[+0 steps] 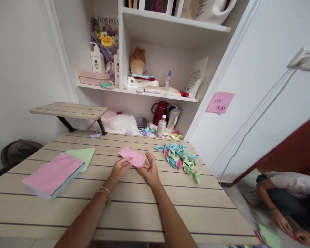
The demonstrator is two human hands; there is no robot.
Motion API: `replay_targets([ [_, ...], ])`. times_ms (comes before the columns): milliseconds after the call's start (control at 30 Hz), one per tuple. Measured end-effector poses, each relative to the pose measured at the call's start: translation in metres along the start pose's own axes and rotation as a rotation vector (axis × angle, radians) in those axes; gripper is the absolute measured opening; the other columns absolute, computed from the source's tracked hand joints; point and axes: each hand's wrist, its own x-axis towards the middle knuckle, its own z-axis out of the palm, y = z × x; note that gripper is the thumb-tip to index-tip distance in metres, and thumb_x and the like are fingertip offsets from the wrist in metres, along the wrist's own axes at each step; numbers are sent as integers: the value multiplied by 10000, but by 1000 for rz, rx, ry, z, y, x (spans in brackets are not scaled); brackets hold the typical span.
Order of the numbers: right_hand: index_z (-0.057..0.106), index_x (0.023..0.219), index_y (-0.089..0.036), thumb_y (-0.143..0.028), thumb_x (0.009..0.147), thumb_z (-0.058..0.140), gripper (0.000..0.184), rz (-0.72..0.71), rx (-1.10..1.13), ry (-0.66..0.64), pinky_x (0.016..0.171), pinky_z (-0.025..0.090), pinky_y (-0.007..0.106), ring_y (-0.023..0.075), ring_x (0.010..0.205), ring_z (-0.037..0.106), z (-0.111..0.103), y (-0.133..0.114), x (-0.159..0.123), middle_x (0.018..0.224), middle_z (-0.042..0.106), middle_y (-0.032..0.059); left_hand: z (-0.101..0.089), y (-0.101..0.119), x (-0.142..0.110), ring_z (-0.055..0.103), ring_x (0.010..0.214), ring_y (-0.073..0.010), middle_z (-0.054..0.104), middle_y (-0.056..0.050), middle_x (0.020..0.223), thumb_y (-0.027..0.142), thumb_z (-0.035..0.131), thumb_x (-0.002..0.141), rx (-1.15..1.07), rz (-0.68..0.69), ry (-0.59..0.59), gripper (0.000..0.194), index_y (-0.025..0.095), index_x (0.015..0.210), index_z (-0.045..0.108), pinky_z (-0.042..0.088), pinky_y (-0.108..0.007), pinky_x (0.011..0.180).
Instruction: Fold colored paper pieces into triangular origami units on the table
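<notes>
A partly folded pink paper sheet [133, 156] lies on the wooden table [134, 206] in front of me. My left hand [121, 167] presses its near left edge, fingers curled onto the paper. On the sheet's right side, my right hand [150, 168] pinches the near corner with fingers bent. A stack of coloured paper with a pink top sheet [53, 175] sits to the left, and a green sheet [82, 156] pokes out behind it. To the right lies a pile of folded paper shapes [180, 159] in blue, green and pink.
A small raised wooden shelf [69, 110] stands at the table's back left. Shelving behind holds bottles [161, 126], a red jug [160, 112] and a plush toy [137, 60]. A pink note [220, 102] is stuck on the right wall. Another person [286, 203] crouches on the floor at lower right.
</notes>
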Motion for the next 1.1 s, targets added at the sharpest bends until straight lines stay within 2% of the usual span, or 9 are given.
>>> replay_targets([
  [100,429,1211,-243,-230,481,770,806,31,59,-123,667,543,321,169,766,627,0,3,1,1197,493,107,-1,1,-1,627,882,-225,694,-96,875,233,739,544,-41,-25,-31,404,127,922,642,470,-366,833],
  [267,597,1036,-162,-293,594,703,473,94,8,-214,636,520,300,147,658,607,-3,6,2,780,635,28,-5,-1,0,639,821,-213,695,-103,849,228,742,540,-41,-26,-89,409,122,923,645,480,-359,796],
  [433,657,764,-150,-316,612,693,227,49,-134,-71,637,482,267,143,656,575,-7,3,4,721,633,23,-3,1,-3,642,763,-199,698,-85,795,216,742,538,34,-44,-130,373,123,890,662,483,-342,775],
  [533,606,666,-146,-353,610,698,234,85,-104,22,586,471,251,125,577,546,-8,5,5,618,600,3,-1,3,-4,641,738,-198,698,-80,774,237,723,567,136,-15,-111,216,136,752,678,483,-320,766],
  [633,575,735,-158,-377,620,690,272,128,23,63,536,470,239,106,507,524,-6,6,4,559,563,-30,1,3,-5,642,694,-189,688,-72,705,274,689,616,155,23,-82,168,142,711,646,487,-307,739],
  [767,555,985,-171,-355,602,709,452,132,49,43,540,467,237,112,524,544,-4,6,3,587,584,-35,3,3,-6,649,648,-176,681,-50,734,255,713,593,-9,41,-26,524,162,1057,491,503,-313,686],
  [900,631,789,-140,-378,645,671,281,117,-85,-54,557,442,239,124,572,543,-7,7,3,649,620,18,3,5,-6,651,618,-169,665,-27,730,263,720,591,-70,48,62,799,169,1246,271,505,-317,669],
  [1000,642,735,-145,-388,659,657,256,103,-131,-70,567,426,242,127,585,532,-9,10,4,666,622,24,1,6,-5,626,541,-151,635,5,614,319,688,633,-9,40,34,605,130,1139,415,495,-277,600],
  [1100,655,719,-158,-382,650,665,235,44,-212,-37,572,410,241,130,609,517,-10,11,5,698,612,26,-1,6,-5,585,451,-138,621,-17,533,412,610,695,64,6,-102,354,103,863,571,466,-254,506],
])
